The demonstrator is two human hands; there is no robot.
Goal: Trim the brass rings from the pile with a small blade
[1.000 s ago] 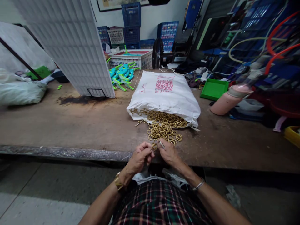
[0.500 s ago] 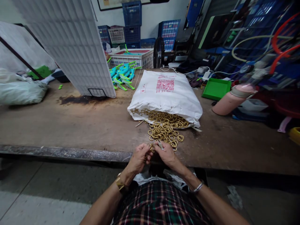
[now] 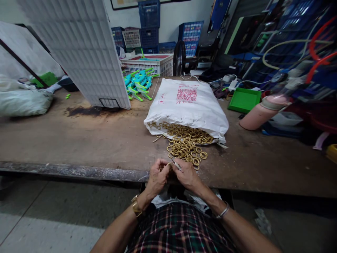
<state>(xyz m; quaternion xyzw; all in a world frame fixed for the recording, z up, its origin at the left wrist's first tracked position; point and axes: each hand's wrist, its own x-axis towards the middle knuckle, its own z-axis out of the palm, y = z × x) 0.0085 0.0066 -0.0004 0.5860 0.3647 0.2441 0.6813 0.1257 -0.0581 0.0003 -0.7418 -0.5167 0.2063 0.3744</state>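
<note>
My left hand [image 3: 158, 175] is closed, pinching a gold-coloured ring [image 3: 169, 164] between thumb and finger; whether more rings sit in the curled fingers is hidden. Close against it, my right hand [image 3: 187, 173] is closed on a small tool with a narrow pale metal blade [image 3: 177, 164]; its handle is covered by the palm. Both hands meet above the table's front edge. Just beyond them lies a heap of gold-coloured rings [image 3: 184, 147], spilling out of the open mouth of a white woven sack [image 3: 168, 109].
The brown table [image 3: 110, 140] carries an upright white ribbed panel [image 3: 86, 59] at left. Turquoise and green plastic clips [image 3: 139, 82] lie behind it. At right are a green tray [image 3: 244, 99] and a pink bottle [image 3: 263, 114]. A white crate [image 3: 158, 66] stands behind.
My left hand has turned, its back now facing up more and the fingers curled further around the ring. The right hand's blade has tilted slightly. The sack and heap stay put.
</note>
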